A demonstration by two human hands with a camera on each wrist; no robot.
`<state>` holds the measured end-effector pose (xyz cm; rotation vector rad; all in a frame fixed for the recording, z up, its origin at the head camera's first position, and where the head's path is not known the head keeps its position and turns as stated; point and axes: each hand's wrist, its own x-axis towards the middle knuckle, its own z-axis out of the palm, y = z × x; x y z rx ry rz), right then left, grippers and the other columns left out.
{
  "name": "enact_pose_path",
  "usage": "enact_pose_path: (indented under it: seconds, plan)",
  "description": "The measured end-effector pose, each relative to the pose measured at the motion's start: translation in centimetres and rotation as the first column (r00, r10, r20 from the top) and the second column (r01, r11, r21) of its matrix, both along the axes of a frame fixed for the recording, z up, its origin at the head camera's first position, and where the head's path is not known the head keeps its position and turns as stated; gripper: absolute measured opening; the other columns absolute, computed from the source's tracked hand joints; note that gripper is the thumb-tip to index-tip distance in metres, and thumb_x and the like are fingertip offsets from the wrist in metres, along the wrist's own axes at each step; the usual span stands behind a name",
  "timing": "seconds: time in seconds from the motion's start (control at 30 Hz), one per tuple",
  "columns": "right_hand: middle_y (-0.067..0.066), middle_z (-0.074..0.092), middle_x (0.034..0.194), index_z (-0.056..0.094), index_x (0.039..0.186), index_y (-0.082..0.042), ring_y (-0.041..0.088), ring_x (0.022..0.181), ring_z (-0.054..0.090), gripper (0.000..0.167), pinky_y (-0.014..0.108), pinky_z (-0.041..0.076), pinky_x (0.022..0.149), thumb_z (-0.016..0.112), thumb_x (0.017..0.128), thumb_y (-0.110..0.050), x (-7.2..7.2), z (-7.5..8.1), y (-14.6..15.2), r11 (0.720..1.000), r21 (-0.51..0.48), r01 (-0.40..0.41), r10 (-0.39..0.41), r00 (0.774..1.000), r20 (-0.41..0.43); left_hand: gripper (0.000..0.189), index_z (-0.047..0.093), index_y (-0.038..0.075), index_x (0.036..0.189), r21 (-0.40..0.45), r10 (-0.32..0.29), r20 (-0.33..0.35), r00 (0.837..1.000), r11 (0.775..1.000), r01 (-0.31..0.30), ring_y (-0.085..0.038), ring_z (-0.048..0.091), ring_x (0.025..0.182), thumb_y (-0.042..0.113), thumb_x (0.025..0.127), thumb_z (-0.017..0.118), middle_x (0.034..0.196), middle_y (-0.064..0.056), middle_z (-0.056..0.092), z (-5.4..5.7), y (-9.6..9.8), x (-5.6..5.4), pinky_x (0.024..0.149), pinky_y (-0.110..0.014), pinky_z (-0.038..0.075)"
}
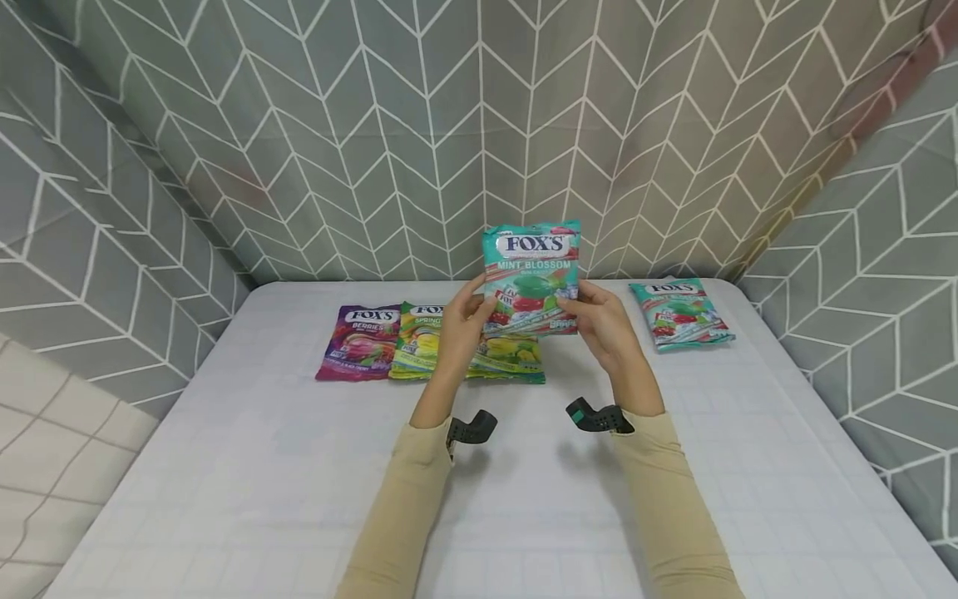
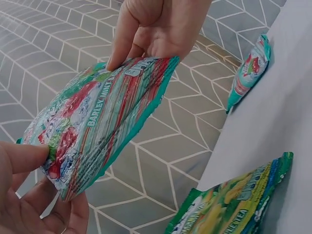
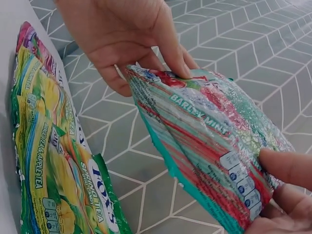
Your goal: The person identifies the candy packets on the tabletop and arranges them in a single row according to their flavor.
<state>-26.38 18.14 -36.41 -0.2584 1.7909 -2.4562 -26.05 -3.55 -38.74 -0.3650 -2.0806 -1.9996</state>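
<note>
A teal Fox's Mint Blossom candy bag (image 1: pixel 532 279) is held upright above the table, its printed front toward the head camera. My left hand (image 1: pixel 461 324) pinches its left edge, thumb in front and fingers behind. On the opposite edge my right hand (image 1: pixel 601 323) has the same kind of pinch. The right wrist view shows the bag's lower part (image 3: pixel 195 141) with the words Barley Mint. Behind and below the left hand lie yellow-green Spring Tea bags (image 1: pixel 509 359), partly hidden by that hand and the held bag.
A purple Berries bag (image 1: pixel 362 343) lies at the left end of the row, against the Spring Tea bags. Another teal candy bag (image 1: pixel 682 314) lies at the back right. The white table (image 1: pixel 247 466) ends at a patterned grey curtain (image 1: pixel 419 150).
</note>
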Motion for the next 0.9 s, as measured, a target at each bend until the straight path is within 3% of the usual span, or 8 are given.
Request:
enact_pose_path:
  seconds: [0.23, 0.43, 0.63, 0.9]
  plan:
    - [0.018, 0.045, 0.14, 0.033, 0.15, -0.006, 0.026, 0.126, 0.047, 0.054, 0.034, 0.042, 0.1, 0.051, 0.1, -0.005, 0.8, 0.5, -0.1, 0.996, 0.068, -0.054, 0.058, 0.996, -0.061, 0.043, 0.05, 0.016, 0.142, -0.023, 0.008, -0.024, 1.0, 1.0, -0.008, -0.016, 0.052, 0.074, 0.021, 0.099, 0.057, 0.109, -0.011, 0.067, 0.6, -0.3, 0.8, 0.056, -0.032, 0.038]
    - [0.017, 0.051, 0.136, 0.033, 0.15, -0.008, 0.026, 0.121, 0.052, 0.056, 0.038, 0.043, 0.099, 0.055, 0.098, -0.009, 1.1, 0.7, -0.6, 0.992, 0.129, 0.002, 0.008, 0.997, -0.081, 0.043, 0.049, 0.015, 0.142, -0.026, 0.0, -0.015, 1.0, 1.0, 0.0, -0.021, 0.06, 0.092, 0.02, 0.1, 0.056, 0.111, -0.014, 0.066, 1.3, -0.6, 1.2, 0.063, -0.035, 0.043]
    - [0.017, 0.054, 0.135, 0.034, 0.15, -0.009, 0.026, 0.122, 0.053, 0.056, 0.042, 0.04, 0.102, 0.056, 0.098, -0.011, 1.1, 1.0, -1.3, 0.986, 0.163, 0.032, -0.011, 0.992, -0.127, 0.045, 0.048, 0.011, 0.143, 0.008, -0.018, -0.025, 1.0, 1.0, 0.018, -0.027, 0.06, 0.097, 0.016, 0.1, 0.056, 0.113, -0.019, 0.065, 1.8, -1.2, 1.2, 0.069, -0.034, 0.043]
    - [0.017, 0.053, 0.137, 0.032, 0.15, -0.009, 0.026, 0.123, 0.052, 0.057, 0.045, 0.037, 0.104, 0.055, 0.098, -0.008, 1.7, 1.5, -1.2, 0.983, 0.171, 0.059, -0.043, 0.994, -0.096, 0.045, 0.048, 0.013, 0.143, 0.007, -0.042, -0.019, 0.999, 0.999, 0.042, -0.023, 0.061, 0.102, 0.018, 0.099, 0.057, 0.114, -0.014, 0.066, 1.7, -1.1, 1.4, 0.078, -0.035, 0.047]
